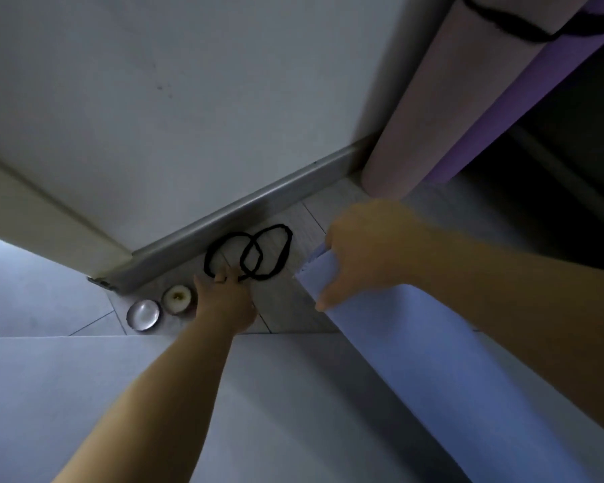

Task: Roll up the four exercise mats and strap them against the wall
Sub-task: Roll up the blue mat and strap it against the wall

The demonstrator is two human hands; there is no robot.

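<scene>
**Reaching for a strap while the blue roll is held tight**

Nearest the camera lies a pale flat sheet (119, 395), probably a mat not yet rolled; beside it the rolled blue mat (433, 360) runs diagonally across the floor towards the wall. The right hand (367, 249) is clenched over its far end, fingers wrapped round the roll. The left hand (225, 301) stretches ahead to two black strap loops (207, 261) lying overlapped on the floor just short of the baseboard (244, 210); its fingertips are on the nearer loop, but I cannot tell whether they have pinched it.

To do this well, take one loop only, since the two overlap and may lift together; hold the right hand's squeeze so the roll does not spring loose; slide the loop over the held end.

A shallow round dish (143, 315) and a small candle-like object (177, 298) sit just left of that hand. Farther off, a pink rolled mat (415, 116) and a purple rolled mat (496, 109) stand upright against the wall (189, 99), a black band (502, 19) round them.
</scene>
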